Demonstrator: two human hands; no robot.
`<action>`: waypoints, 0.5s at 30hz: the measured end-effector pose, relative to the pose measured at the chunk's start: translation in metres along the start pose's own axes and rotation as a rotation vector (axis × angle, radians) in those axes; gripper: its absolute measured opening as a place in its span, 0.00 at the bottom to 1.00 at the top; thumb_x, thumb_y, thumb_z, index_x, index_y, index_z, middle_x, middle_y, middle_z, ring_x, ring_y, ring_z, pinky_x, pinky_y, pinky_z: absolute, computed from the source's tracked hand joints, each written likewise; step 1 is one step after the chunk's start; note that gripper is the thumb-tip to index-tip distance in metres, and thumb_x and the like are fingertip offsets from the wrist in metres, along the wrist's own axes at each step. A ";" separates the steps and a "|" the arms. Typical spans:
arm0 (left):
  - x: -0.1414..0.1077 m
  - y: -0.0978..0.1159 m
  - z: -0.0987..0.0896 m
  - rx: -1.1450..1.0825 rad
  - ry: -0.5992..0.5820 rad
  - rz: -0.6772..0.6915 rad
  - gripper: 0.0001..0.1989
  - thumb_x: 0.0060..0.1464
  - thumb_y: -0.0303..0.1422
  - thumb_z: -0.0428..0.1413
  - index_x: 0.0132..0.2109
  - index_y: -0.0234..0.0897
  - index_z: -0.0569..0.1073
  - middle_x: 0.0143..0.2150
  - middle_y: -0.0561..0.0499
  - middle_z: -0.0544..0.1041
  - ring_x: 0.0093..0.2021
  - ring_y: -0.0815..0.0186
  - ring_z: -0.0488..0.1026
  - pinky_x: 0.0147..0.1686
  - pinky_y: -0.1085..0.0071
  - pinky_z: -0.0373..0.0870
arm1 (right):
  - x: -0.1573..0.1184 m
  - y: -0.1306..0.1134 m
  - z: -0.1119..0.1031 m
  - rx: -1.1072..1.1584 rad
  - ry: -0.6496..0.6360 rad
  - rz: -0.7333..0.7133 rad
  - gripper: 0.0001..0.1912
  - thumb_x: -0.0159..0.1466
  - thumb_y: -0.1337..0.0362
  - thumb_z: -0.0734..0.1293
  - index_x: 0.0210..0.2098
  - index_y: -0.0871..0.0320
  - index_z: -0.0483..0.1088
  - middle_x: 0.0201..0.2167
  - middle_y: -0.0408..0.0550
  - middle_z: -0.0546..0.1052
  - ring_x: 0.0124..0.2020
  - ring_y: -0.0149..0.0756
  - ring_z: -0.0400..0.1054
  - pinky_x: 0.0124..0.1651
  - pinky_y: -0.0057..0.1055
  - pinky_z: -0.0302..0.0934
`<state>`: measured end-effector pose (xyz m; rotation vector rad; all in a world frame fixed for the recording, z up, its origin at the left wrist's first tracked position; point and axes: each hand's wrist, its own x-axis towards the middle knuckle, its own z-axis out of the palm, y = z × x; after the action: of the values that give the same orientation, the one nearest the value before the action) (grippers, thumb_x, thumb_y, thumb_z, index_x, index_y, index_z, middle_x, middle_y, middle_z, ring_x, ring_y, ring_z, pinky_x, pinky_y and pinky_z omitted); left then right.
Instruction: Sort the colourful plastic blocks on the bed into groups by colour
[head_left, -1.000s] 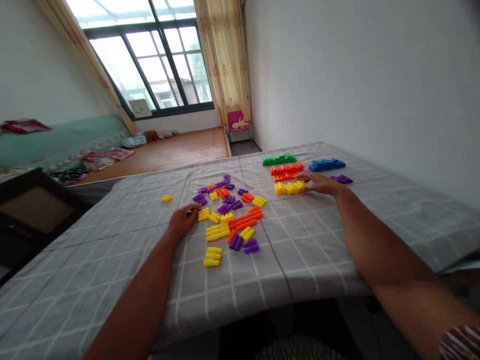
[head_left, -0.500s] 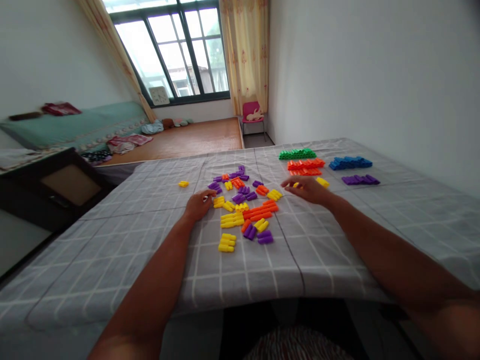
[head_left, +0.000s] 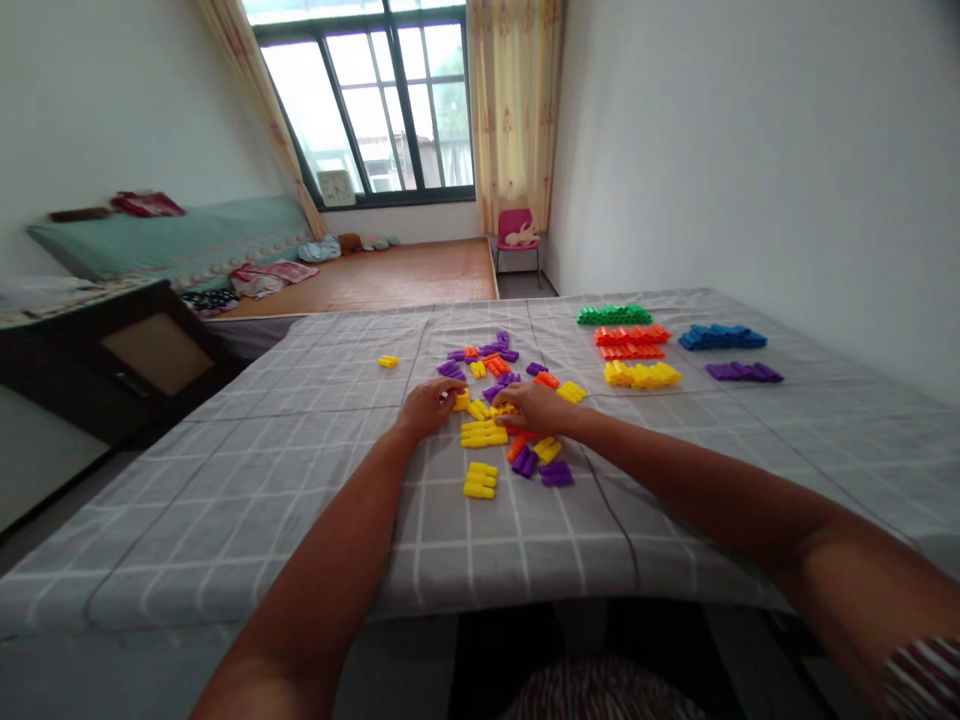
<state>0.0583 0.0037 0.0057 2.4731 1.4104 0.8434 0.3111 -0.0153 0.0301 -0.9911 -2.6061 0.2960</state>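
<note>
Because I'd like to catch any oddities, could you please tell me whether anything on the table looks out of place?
One thing: a small yellow item lies by itself to the left on the checked tablecloth, apart from both the mixed pieces and the single-colour rows. Nothing looks damaged, though the pieces are small.

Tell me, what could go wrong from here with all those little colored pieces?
Possibly a few small things:
1. The right hand is right in among the loose pieces, so its fingers might nudge the yellow block beside it.
2. The checked cloth hangs over the near edge; a tug could shift the pieces lying on it.
3. The blue pieces look heaped together, so a bump might scatter them.
</note>
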 end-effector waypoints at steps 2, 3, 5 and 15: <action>0.000 0.001 -0.002 0.011 -0.005 -0.014 0.17 0.55 0.30 0.47 0.47 0.38 0.76 0.43 0.50 0.80 0.39 0.66 0.75 0.40 0.71 0.73 | -0.003 0.003 -0.009 0.036 0.027 0.011 0.14 0.59 0.58 0.69 0.44 0.56 0.74 0.39 0.49 0.78 0.37 0.37 0.71 0.41 0.31 0.62; 0.000 0.001 -0.003 0.015 -0.007 -0.021 0.17 0.55 0.30 0.47 0.47 0.39 0.76 0.42 0.50 0.80 0.39 0.66 0.76 0.40 0.71 0.72 | -0.008 0.006 -0.017 0.049 0.053 0.027 0.14 0.59 0.59 0.70 0.44 0.55 0.74 0.38 0.49 0.78 0.36 0.36 0.71 0.40 0.31 0.63; 0.000 0.003 -0.004 0.018 -0.008 -0.024 0.17 0.55 0.31 0.47 0.48 0.39 0.76 0.42 0.50 0.80 0.40 0.65 0.76 0.40 0.70 0.72 | -0.026 0.018 -0.036 0.071 0.118 0.087 0.14 0.58 0.59 0.70 0.43 0.54 0.74 0.39 0.48 0.77 0.36 0.35 0.70 0.39 0.30 0.63; 0.004 -0.001 0.001 0.011 -0.003 -0.016 0.18 0.55 0.33 0.47 0.48 0.41 0.76 0.42 0.51 0.80 0.41 0.64 0.76 0.41 0.70 0.72 | -0.154 0.097 -0.065 -0.107 0.190 0.443 0.14 0.55 0.56 0.70 0.39 0.53 0.74 0.39 0.47 0.78 0.37 0.39 0.71 0.43 0.37 0.66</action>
<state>0.0594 0.0077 0.0062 2.4667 1.4359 0.8310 0.5028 -0.0431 0.0240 -1.5516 -2.2315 0.1570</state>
